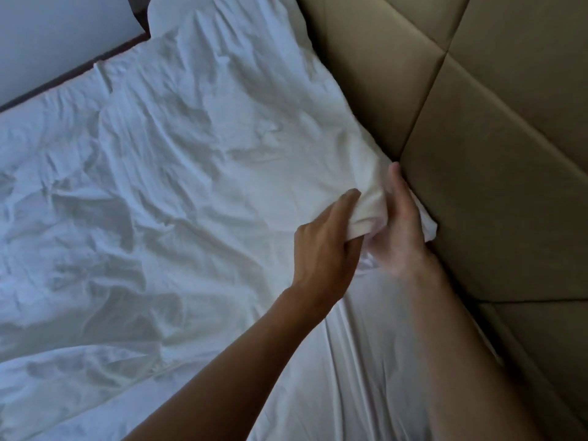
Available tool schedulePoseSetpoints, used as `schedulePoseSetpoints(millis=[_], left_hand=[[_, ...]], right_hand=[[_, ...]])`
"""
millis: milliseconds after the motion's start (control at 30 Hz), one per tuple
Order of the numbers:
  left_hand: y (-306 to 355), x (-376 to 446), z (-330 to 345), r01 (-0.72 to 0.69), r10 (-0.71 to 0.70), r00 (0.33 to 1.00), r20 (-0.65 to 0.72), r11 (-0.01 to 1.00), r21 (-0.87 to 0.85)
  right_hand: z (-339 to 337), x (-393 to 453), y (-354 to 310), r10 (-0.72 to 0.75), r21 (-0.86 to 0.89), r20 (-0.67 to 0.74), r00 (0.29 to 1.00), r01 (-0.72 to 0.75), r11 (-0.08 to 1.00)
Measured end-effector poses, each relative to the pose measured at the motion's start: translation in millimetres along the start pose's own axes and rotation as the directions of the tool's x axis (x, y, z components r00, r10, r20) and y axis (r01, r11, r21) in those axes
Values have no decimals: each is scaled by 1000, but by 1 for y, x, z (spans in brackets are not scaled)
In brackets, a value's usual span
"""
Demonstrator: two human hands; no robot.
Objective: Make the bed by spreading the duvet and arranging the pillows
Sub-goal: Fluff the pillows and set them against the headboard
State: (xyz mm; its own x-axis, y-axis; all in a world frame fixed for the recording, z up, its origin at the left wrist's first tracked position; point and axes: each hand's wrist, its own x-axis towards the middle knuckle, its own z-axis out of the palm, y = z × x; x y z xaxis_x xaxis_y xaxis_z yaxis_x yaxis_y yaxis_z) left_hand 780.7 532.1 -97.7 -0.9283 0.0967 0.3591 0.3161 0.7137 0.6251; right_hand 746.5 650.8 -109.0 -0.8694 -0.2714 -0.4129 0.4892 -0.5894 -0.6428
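Note:
A white, wrinkled duvet [165, 173] covers most of the bed, its top edge running along the padded headboard. My left hand [324, 249] pinches a corner fold of the duvet from the left. My right hand [397, 230] grips the same corner from the right, fingers pointing up against the headboard. Under my forearms lies the smoother white sheet [359, 370]. A white pillow corner [168, 14] shows at the top edge, partly under the duvet.
A tan quilted headboard [477, 138] fills the right side, tight against the bed. At the top left, a dark bed frame edge [76, 71] borders a pale floor or wall [47, 33].

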Motion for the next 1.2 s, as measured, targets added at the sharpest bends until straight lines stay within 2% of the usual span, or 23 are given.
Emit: schedulePoseSetpoints(millis=[67,100,167,200,233,267,333,367,400,467,567,600,633,700,733,800,833,900,967,1000,1033,1100,1200], left_hand=[[17,4,-4,-52,46,991,-128,998,-47],[23,6,-4,-74,66,990,-128,995,-66],[23,10,3,-68,70,997,30,996,-62],[17,10,10,-34,38,986,163,999,-25],[9,8,19,12,-24,950,312,999,40],[0,5,28,35,-95,884,458,990,139],[-18,-6,44,-48,-205,702,682,942,333],[-25,-14,49,-91,-249,620,744,919,383],[-30,-22,52,-99,-273,573,773,913,396],[-38,-35,54,-32,-265,555,789,941,338],[-43,-35,47,110,-236,552,800,971,210],[-41,-30,43,179,-254,578,775,967,184],[-39,-23,37,272,-295,631,717,950,151],[-30,-4,20,416,-376,773,511,909,40],[-24,8,10,419,-391,832,393,908,17],[-17,35,-10,366,-394,891,224,917,157],[-17,49,-20,355,-410,896,171,892,280],[-24,72,-37,383,-490,864,112,786,485],[-49,79,-52,427,-596,797,98,671,606],[-65,76,-59,455,-646,757,99,630,629],[-83,70,-66,492,-687,720,101,607,624],[-117,54,-80,557,-722,684,104,609,565],[-152,35,-99,596,-717,688,115,648,473]], right_hand=[[9,-6,-2,-42,132,99,994,29,991],[11,-9,-3,-66,191,108,992,45,980],[3,-6,-1,-89,265,-1,996,86,960],[-9,0,3,-91,201,-138,986,118,972],[-25,6,8,-105,82,-310,945,137,987],[-43,11,14,-162,-100,-485,859,129,987],[-72,15,25,-248,-330,-647,721,30,944],[-82,16,30,-232,-371,-689,687,-59,927],[-86,15,31,-181,-361,-729,660,-147,921],[-94,17,33,-88,-307,-765,638,-241,921],[-92,26,35,-65,-260,-704,708,-172,950],[-89,28,36,-85,-254,-691,718,-132,958],[-84,30,40,-120,-267,-676,727,-90,959],[-61,30,46,-257,-371,-604,754,20,929],[-45,28,49,-335,-438,-513,790,95,894],[-5,20,58,-429,-612,-248,869,202,765],[16,15,66,-426,-727,-119,897,214,653],[52,2,84,-411,-902,104,906,259,344],[74,-8,102,-393,-916,352,849,398,39],[81,-11,110,-328,-901,426,843,428,-70],[84,-12,117,-256,-891,455,853,434,-137],[84,-14,128,-184,-890,445,876,411,-198],[83,-22,144,-203,-907,421,884,405,-117]])
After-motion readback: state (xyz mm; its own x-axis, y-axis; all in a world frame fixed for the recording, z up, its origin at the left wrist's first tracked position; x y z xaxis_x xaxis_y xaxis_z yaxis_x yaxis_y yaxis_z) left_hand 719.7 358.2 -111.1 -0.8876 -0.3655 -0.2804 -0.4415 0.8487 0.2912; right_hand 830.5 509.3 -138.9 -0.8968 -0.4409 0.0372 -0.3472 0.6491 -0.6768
